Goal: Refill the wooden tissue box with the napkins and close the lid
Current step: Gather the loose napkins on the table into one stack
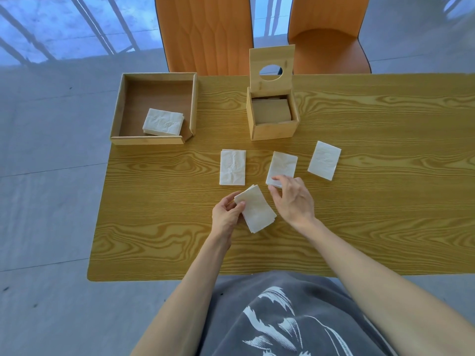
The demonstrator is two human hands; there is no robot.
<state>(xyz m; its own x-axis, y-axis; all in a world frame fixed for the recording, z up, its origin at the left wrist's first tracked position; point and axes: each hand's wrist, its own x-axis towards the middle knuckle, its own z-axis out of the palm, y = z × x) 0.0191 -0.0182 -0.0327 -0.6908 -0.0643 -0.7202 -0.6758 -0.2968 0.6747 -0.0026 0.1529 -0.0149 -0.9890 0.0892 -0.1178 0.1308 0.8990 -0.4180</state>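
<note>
- From the head camera we saw a wooden table (385, 201) with two orange chairs (205, 34) behind its far edge.
- The tissue box (272, 129) stood near the far edge, about midway along; its lid (272, 60), with a round hole, stood upright and open.
- A wooden tray (120, 104) sat at the far left corner with a stack of napkins (163, 122) inside.
- Three folded napkins lay in a row in front of the box: the left napkin (232, 167), the middle napkin (282, 165) and the right napkin (324, 160).
- The left hand (227, 214) gripped a small pile of napkins (257, 211) by its edge, near the table's middle.
- The right hand (294, 199) pinched the near end of the middle napkin between its fingertips.
</note>
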